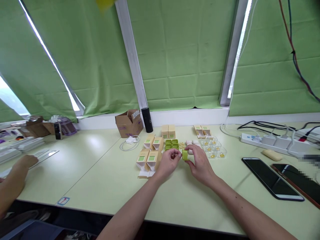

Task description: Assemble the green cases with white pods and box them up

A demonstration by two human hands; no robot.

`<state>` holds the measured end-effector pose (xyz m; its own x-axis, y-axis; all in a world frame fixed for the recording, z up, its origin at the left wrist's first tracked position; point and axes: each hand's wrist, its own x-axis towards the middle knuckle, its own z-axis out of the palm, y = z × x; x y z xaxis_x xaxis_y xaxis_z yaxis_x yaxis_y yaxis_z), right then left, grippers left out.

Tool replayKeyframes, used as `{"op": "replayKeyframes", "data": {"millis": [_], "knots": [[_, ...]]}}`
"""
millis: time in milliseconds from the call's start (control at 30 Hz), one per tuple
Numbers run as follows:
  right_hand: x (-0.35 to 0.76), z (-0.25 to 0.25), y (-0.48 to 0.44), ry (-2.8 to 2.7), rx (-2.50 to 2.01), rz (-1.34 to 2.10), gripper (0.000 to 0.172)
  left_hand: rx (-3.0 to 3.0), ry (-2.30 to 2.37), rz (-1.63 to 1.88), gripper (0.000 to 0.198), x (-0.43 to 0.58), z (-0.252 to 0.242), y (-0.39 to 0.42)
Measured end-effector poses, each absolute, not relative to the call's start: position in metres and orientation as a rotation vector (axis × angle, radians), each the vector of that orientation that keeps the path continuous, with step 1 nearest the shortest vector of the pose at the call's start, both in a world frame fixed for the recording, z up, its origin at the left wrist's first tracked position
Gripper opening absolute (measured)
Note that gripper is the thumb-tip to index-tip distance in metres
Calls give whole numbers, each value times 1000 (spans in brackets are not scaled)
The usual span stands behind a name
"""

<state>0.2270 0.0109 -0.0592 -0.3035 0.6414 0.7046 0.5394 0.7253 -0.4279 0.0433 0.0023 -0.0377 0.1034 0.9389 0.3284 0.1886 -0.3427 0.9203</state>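
Note:
My right hand (200, 163) is closed around the edges of a small green square case (184, 154), held on its side above the table. Close to the case's left face, my left hand (171, 161) has thumb and fingers pinched together; whatever is between them is too small to make out. Behind my left hand lie several green square trays (171, 142). Small yellowish pieces (181, 145) sit beside them, partly behind the case. Open kraft-coloured boxes (151, 156) with green labels stand to the left. Several clear plastic cups (212, 146) with yellow spots are on the right.
Two upright kraft boxes (168, 132), a black bottle (147, 120) and an open carton (129, 123) stand at the back. On the right are a power strip (271, 141), a phone (271, 178) and a tan bar-shaped object (272, 154). A co-worker's hand (27, 161) is far left.

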Motion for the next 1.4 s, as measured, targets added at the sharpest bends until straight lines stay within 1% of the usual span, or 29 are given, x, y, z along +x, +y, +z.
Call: {"op": "replayKeyframes", "data": {"millis": [267, 867, 1200, 1400], "knots": [[227, -58, 11, -1980, -898, 109, 41, 1641, 1121, 1299, 20, 44, -38, 2], [229, -60, 13, -1991, -914, 132, 41, 1624, 1150, 1291, 26, 43, -37, 2], [230, -61, 15, -1991, -919, 144, 40, 1622, 1170, 1282, 23, 41, -35, 2], [230, -59, 14, -1985, -917, 138, 39, 1630, 1176, 1284, 25, 41, -34, 2]]}}
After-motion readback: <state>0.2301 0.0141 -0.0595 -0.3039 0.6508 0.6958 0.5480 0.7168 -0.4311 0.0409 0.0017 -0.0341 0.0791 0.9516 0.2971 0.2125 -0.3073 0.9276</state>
